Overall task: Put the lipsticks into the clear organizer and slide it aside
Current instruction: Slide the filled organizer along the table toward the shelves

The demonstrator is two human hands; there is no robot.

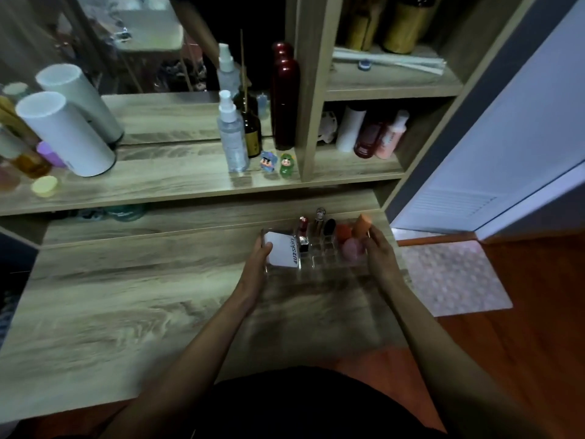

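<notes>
Both hands gripped the clear organizer point(319, 258) near the right rear of the wooden desk point(126, 296): the left hand point(258, 264) closed on its left wall, the right hand point(378, 251) on its right. Inside, lipsticks point(311, 228) stood upright between a white compact point(281, 251) and orange sponges point(353, 231).

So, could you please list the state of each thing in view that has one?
clear organizer: on the desk, gripped at both ends
left hand: on organizer's left end
right hand: on organizer's right end
lipsticks: upright in compartments
white compact: lying in organizer, closed
makeup sponges: inside organizer's right side
</notes>
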